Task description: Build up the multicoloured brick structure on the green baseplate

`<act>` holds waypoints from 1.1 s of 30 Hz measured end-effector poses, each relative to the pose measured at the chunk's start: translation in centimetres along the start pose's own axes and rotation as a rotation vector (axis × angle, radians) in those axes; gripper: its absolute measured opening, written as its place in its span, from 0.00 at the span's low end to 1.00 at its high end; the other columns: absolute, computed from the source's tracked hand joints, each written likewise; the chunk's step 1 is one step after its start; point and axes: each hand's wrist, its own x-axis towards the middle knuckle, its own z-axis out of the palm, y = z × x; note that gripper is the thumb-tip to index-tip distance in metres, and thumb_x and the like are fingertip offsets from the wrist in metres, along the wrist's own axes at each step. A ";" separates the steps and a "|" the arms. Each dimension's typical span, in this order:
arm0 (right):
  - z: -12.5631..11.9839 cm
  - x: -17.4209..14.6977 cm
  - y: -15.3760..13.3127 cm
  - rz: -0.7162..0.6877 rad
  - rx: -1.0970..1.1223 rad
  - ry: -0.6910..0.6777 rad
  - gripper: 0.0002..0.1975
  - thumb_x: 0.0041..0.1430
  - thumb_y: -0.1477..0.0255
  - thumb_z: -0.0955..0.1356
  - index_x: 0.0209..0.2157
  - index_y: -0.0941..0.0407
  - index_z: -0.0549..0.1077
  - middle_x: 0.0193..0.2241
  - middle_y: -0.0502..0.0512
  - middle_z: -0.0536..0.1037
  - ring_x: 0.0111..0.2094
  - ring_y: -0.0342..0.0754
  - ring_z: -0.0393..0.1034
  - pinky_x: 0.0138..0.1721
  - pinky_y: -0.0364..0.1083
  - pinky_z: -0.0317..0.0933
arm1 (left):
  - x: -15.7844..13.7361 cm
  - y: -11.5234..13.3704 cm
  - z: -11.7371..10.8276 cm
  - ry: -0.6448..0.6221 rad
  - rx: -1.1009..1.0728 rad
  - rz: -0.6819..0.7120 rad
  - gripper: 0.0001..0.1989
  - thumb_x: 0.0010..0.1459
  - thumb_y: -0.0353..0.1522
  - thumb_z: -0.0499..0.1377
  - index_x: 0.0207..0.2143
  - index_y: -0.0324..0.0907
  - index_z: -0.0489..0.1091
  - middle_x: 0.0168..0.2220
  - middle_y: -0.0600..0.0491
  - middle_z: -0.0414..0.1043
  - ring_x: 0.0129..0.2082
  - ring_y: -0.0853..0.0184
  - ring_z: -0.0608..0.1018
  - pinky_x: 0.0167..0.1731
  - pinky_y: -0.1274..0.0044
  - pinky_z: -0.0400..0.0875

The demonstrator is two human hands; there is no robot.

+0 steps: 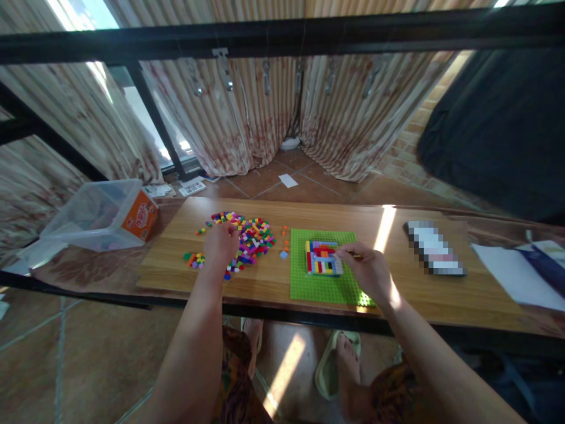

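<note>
My left hand (pixel 222 242) is over the left side of a heap of loose, many-coloured toy building bricks (pixel 256 238), its fingers curled together. Whatever they hold, if anything, is hidden. My right hand (pixel 368 271) reaches in from the right over a green studded baseplate (pixel 304 288). Its thumb and fingertips are pinched at the right edge of a small rectangular brick structure (pixel 324 265), with walls of yellow, red, white and blue. Any brick in that pinch is too small to make out. A few orange bricks (pixel 286 242) lie in a column between heap and baseplate.
A clear plastic box (pixel 97 212) with an orange label stands left of the wooden board (pixel 265 288). A blurred-out phone-like device (pixel 435 247) lies at the right. Beyond it are white papers (pixel 516 274). A dark metal bar (pixel 282 38) crosses behind the table.
</note>
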 end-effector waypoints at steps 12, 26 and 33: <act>1.9 0.7 2.0 0.055 0.133 0.010 0.17 0.47 0.55 0.75 0.30 0.54 0.81 0.46 0.58 0.74 0.42 0.51 0.71 0.39 0.49 0.66 | 0.4 0.0 0.3 -0.017 -0.005 -0.013 0.14 0.59 0.34 0.54 0.40 0.42 0.78 0.40 0.46 0.80 0.44 0.55 0.80 0.44 0.70 0.73; 2.4 0.9 -0.4 0.362 0.484 -0.014 0.21 0.30 0.62 0.80 0.27 0.58 0.77 0.23 0.52 0.80 0.22 0.44 0.71 0.25 0.45 0.66 | -0.2 0.0 0.3 -0.040 -0.008 0.013 0.14 0.60 0.34 0.53 0.41 0.41 0.78 0.42 0.46 0.81 0.44 0.56 0.79 0.46 0.71 0.72; 2.3 1.3 -0.8 0.394 0.518 -0.065 0.21 0.28 0.63 0.80 0.26 0.58 0.77 0.21 0.51 0.79 0.20 0.45 0.71 0.24 0.45 0.65 | -0.6 0.4 0.9 -0.030 -0.057 0.068 0.14 0.60 0.33 0.53 0.40 0.42 0.78 0.41 0.47 0.81 0.44 0.58 0.80 0.45 0.72 0.72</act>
